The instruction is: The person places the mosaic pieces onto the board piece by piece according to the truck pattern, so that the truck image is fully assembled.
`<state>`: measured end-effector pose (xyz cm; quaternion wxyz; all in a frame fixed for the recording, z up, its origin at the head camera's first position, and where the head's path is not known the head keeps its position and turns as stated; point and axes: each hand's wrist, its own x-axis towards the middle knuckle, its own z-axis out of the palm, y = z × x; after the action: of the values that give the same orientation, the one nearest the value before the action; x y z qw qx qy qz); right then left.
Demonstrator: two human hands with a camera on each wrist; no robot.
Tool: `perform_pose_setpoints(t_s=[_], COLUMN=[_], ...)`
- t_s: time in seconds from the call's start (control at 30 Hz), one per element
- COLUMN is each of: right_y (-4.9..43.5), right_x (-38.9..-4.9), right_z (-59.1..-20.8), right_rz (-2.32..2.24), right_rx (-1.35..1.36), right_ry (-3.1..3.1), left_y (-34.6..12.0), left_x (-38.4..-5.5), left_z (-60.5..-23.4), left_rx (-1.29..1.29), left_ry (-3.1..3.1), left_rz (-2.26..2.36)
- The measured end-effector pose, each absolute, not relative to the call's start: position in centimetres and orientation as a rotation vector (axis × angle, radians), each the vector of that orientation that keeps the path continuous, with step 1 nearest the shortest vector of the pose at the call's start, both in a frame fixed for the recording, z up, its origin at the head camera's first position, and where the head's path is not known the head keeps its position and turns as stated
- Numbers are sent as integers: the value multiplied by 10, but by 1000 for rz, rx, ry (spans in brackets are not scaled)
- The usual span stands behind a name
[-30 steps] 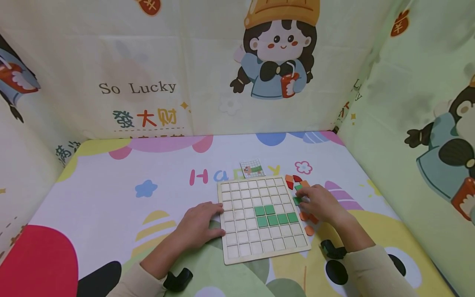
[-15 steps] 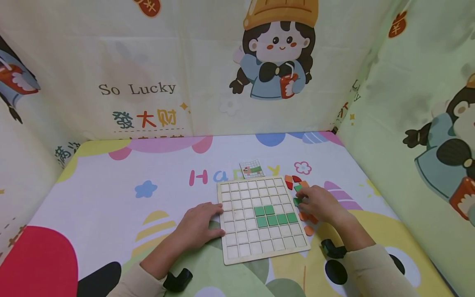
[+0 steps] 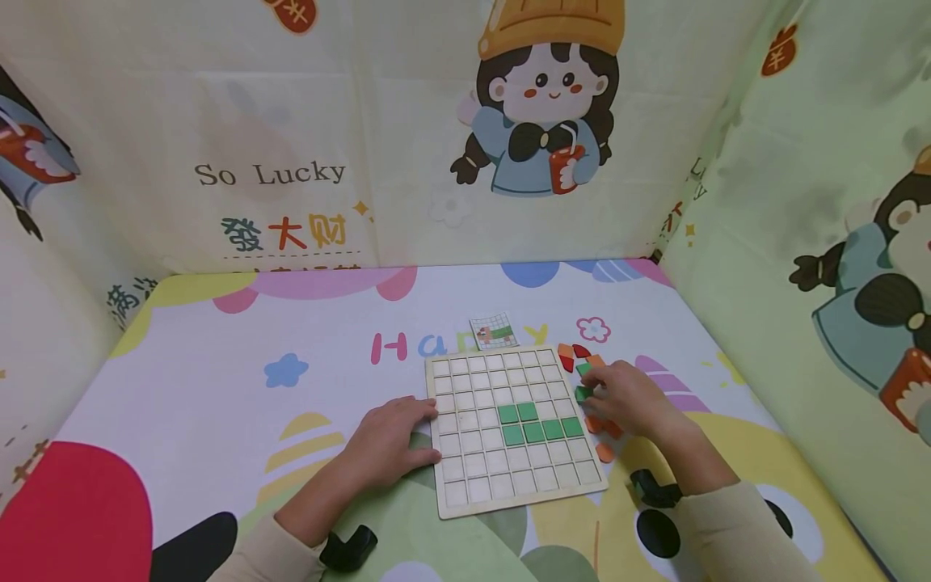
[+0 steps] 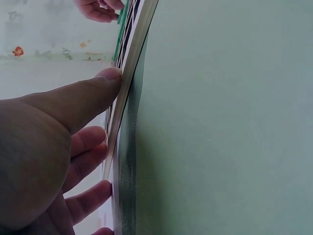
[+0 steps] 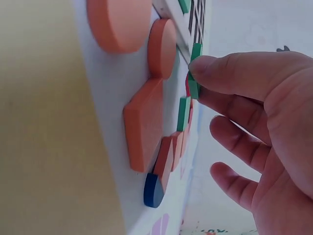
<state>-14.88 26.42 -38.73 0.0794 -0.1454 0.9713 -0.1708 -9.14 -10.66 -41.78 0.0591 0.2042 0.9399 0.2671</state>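
Observation:
A wooden grid board (image 3: 476,466) lies on the table, with several green square tiles (image 3: 534,432) set in its middle and right cells. My left hand (image 3: 385,440) rests at the board's left edge; in the left wrist view the thumb (image 4: 108,76) touches the rim and the other fingers spread along it. Just past the board's right edge, my right hand (image 3: 629,396) pinches a green tile (image 5: 194,89) between thumb and index finger, its other fingers loosely bent. Another green tile (image 5: 184,112) lies beyond, among the loose pieces.
Orange and red pieces (image 3: 567,356) lie along the board's right side, with rounded orange ones (image 3: 605,452) nearer me. A dark blue piece (image 5: 153,191) shows in the right wrist view. Behind the board lies a small picture card (image 3: 493,331). Printed cloth walls surround the table.
The green tile at my right fingertips has tilted slightly. Both hands and the board stay in nearly the same place.

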Motion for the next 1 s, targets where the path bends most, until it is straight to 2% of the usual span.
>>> perform_pose_setpoints(t_s=[0.47,1.0], right_y=[246,228], right_x=[-146,-142], right_z=[-386,-389], right_rz=[-520,-486], right_rx=[-621,-694], right_ry=[2913,2905], left_y=[-107,-107], left_x=[-93,-94], left_z=[-417,-418], left_rx=[626,636], left_ry=[2839,2834], left_rz=[818,810])
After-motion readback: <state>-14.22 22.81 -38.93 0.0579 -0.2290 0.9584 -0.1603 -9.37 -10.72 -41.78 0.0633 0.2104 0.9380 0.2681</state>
